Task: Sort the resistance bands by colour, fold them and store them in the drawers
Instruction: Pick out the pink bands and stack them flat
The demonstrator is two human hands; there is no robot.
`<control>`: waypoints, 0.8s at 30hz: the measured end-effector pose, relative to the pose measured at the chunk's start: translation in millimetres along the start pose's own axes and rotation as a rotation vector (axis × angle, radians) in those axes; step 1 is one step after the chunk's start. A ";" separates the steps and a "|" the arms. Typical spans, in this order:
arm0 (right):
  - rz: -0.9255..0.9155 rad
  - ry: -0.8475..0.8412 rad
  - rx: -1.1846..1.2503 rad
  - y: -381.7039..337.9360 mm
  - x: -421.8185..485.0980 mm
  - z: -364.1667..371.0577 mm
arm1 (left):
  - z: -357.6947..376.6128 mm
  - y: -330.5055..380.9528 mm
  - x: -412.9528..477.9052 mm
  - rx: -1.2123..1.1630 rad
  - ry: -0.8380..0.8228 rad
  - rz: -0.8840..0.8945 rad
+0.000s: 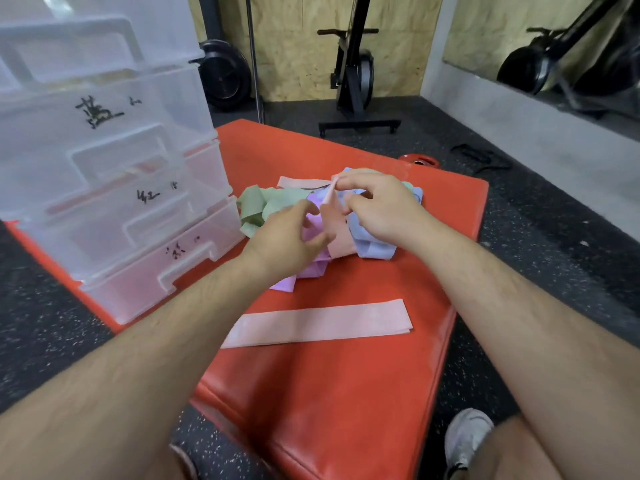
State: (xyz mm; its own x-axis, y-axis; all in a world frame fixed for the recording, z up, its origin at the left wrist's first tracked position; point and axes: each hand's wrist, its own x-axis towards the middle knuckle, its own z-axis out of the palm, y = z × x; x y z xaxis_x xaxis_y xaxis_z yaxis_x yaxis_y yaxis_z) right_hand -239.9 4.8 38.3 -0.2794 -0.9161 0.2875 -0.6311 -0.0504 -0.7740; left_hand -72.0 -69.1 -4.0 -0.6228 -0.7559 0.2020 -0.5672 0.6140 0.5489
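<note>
A heap of resistance bands lies on the red mat (332,393): green ones (263,207) at the left, purple ones (308,268) in front, blue ones (374,245) at the right, pink among them. My right hand (377,206) pinches a pink band (334,220) and lifts its end out of the heap. My left hand (287,233) hovers over the purple bands with loosely bent fingers, close to the same pink band. Another pink band (318,323) lies flat and straight on the mat nearer to me. The clear drawer unit (114,188) stands at the left, all drawers pushed in.
The drawer fronts carry handwritten labels. A black exercise machine (356,81) stands behind the mat, a black wheel (225,77) against the wooden wall. A red weight plate (419,161) and black straps (481,157) lie on the speckled floor. My shoe (467,434) is at the lower right.
</note>
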 end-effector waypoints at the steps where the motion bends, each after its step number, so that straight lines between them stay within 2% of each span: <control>1: -0.013 0.014 0.042 -5.4 -1.7 -2.9 | -5.1 3.4 -1.5 -0.074 0.041 0.000; 5: -0.137 0.049 0.105 -25.9 -8.4 -12.6 | -21.6 15.4 -6.0 -0.346 0.144 0.045; 9: -0.152 0.028 0.241 -35.8 -14.3 -14.4 | -27.9 22.7 -6.3 -0.447 0.208 0.074; 12: -0.155 0.038 0.274 -36.8 -11.5 -11.8 | -33.4 27.0 -4.1 -0.546 0.313 0.015; 15: -0.075 0.035 0.218 -32.0 -10.0 -6.7 | -42.0 27.5 -3.2 -0.591 0.337 -0.051; 19: 0.046 -0.074 0.219 -24.2 -8.9 6.5 | -49.4 32.3 -9.5 -0.627 0.354 -0.020; 24: 0.026 0.011 0.100 -20.4 -3.5 11.6 | -54.5 32.9 -13.2 -0.641 0.378 -0.016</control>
State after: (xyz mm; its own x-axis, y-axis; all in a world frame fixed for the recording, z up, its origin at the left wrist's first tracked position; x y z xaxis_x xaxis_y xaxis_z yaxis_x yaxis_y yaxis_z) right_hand -217.7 4.5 46.5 -0.3034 -0.9131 0.2723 -0.5483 -0.0664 -0.8336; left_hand -53.0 -51.3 55.6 -0.3234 -0.8613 0.3918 -0.0767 0.4365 0.8964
